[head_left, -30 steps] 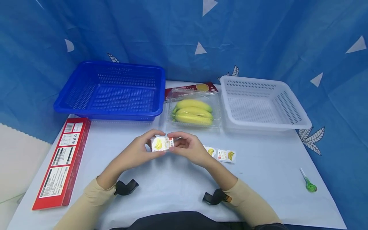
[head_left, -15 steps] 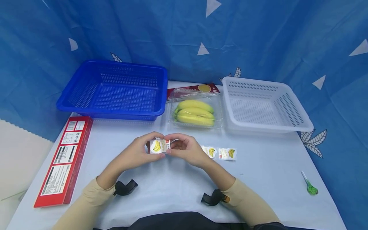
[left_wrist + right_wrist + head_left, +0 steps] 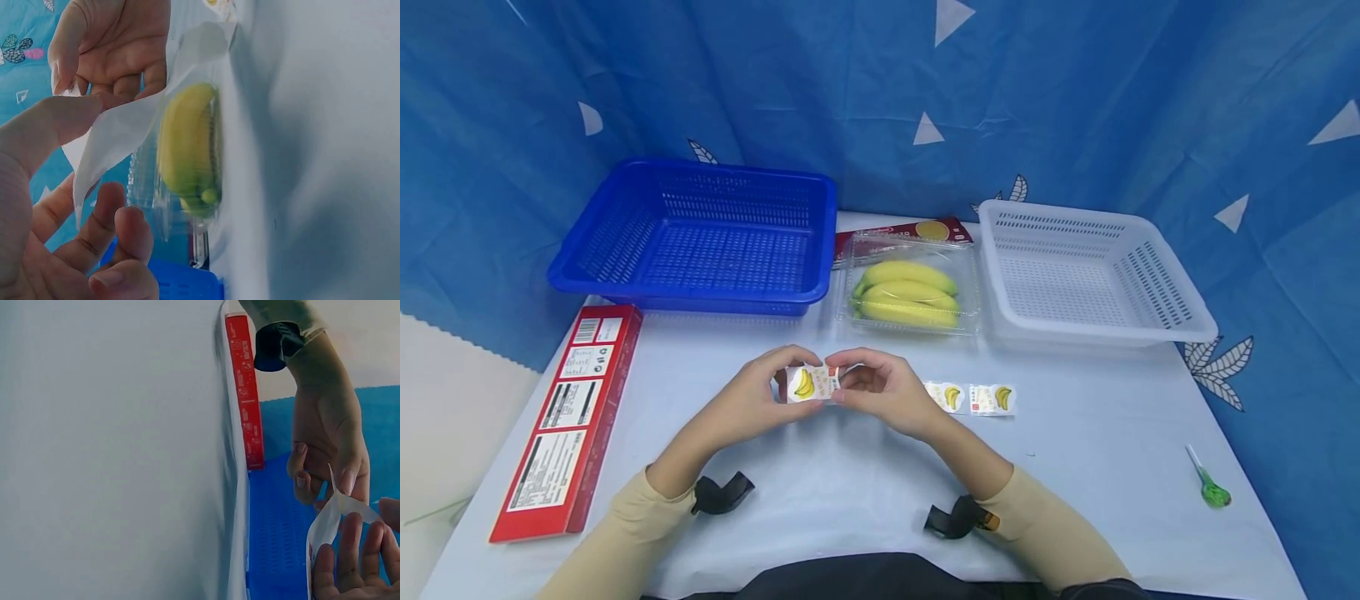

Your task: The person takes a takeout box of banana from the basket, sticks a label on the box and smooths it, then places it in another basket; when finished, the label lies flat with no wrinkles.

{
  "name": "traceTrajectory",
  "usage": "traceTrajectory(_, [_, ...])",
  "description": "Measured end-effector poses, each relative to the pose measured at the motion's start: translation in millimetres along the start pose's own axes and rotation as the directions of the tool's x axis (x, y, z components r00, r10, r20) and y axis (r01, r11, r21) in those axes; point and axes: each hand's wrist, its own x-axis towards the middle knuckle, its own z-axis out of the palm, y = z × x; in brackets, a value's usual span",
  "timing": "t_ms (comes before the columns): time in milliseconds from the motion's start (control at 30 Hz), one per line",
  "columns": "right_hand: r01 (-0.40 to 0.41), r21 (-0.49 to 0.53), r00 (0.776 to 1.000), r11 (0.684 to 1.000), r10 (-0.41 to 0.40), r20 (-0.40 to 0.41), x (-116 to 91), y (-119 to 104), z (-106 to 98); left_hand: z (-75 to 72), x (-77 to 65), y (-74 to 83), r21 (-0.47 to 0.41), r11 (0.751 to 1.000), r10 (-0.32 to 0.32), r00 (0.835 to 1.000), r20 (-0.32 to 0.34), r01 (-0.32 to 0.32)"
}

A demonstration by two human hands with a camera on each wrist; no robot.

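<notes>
Over the middle of the table, my left hand [image 3: 752, 404] and right hand [image 3: 891, 396] together pinch a strip of banana stickers [image 3: 811, 384]. One sticker, printed with bananas, shows between them. From behind the right hand the strip runs onto the table, where two more banana stickers [image 3: 992, 400] lie face up. In the left wrist view the white backing [image 3: 122, 134] curves from the left thumb toward the table. A thin white edge [image 3: 333, 481] splits from the strip near the left thumb in the right wrist view.
Behind the hands sits a clear plastic box [image 3: 972, 312] of bananas [image 3: 906, 292], with a dark red packet [image 3: 951, 229] behind it. A blue basket [image 3: 692, 298] stands back left and a white basket [image 3: 1093, 329] back right. A long red box [image 3: 568, 417] lies left, a lollipop [image 3: 1210, 483] right.
The hands and the pinched sticker have shifted slightly left. The dark piece seen at the sticker's left end half a second ago is now mostly covered. The head view has shifted a little.
</notes>
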Motion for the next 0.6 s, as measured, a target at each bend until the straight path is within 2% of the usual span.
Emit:
traceTrajectory(167, [-0.069, 0.021, 0.997, 0.997, 0.069, 0.027, 2.5, 5.0, 1.8, -0.1, -2.4, -4.4, -0.065, 0.995, -0.071, 0.997, 0.021, 0.073])
traceTrajectory(300, [-0.114, 0.011, 0.992, 0.993, 0.113, 0.055, 4.2, 10.8, 3.6, 1.8, -2.9, -11.1, -0.081, 0.992, -0.094, 0.995, 0.024, 0.096])
traceTrajectory(433, [-0.12, -0.037, 0.989, 0.992, 0.123, 0.086, 4.6, 15.4, 4.9, 4.0, -2.0, -16.4, -0.096, 0.99, -0.101, 0.995, 0.017, 0.103])
traceTrajectory(600, [-0.095, -0.13, 0.984, 0.987, 0.113, 0.136, 4.1, 16.8, 6.5, 4.8, -0.8, -19.4, -0.141, 0.977, -0.163, 0.987, 0.01, 0.162])
